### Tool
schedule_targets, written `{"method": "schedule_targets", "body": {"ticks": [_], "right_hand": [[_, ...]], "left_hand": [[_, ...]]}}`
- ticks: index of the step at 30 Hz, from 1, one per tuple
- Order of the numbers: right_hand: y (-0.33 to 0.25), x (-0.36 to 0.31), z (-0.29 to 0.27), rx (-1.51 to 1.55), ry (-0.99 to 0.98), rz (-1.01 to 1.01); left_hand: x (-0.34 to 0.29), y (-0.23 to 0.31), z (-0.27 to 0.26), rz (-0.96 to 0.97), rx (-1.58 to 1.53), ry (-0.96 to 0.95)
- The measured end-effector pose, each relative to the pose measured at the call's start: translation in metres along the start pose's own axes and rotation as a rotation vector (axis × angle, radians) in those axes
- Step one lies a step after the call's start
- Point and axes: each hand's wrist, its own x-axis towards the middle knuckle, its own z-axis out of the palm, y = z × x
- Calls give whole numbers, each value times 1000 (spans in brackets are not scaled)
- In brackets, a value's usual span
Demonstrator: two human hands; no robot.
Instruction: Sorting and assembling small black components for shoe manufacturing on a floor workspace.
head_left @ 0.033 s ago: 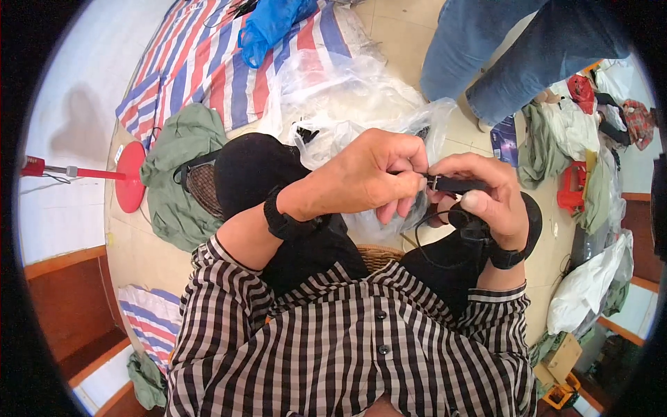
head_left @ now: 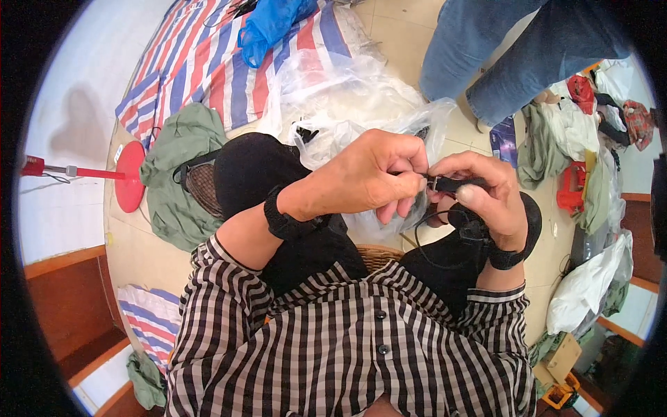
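My left hand (head_left: 368, 177) and my right hand (head_left: 483, 198) meet in front of my chest, above my knees in black trousers. Both pinch a small black oblong part (head_left: 453, 184) between thumb and fingers, the left at its left end, the right along its body. A thin black cable (head_left: 420, 243) hangs from it in a loop toward my right wrist. Each wrist has a black band. Below the hands lies a crumpled clear plastic bag (head_left: 347, 90) with small black pieces in it.
A red, white and blue striped tarp (head_left: 208, 62) with a blue bag (head_left: 267, 24) lies ahead. Green cloth (head_left: 180, 167) and a red round stand base (head_left: 128, 177) are at left. Another person's legs in jeans (head_left: 500, 55) stand at upper right, near heaps of clothes (head_left: 590, 160).
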Motion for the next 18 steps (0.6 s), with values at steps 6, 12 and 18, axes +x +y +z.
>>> {"method": "schedule_targets", "body": {"ticks": [6, 12, 18], "right_hand": [[7, 4, 11, 10, 90, -9], [9, 4, 7, -34, 128, 9], [12, 4, 7, -22, 125, 1]], "left_hand": [[1, -3, 2, -18, 21, -10], [2, 0, 0, -28, -23, -56], [2, -7, 0, -19, -35, -74]]}}
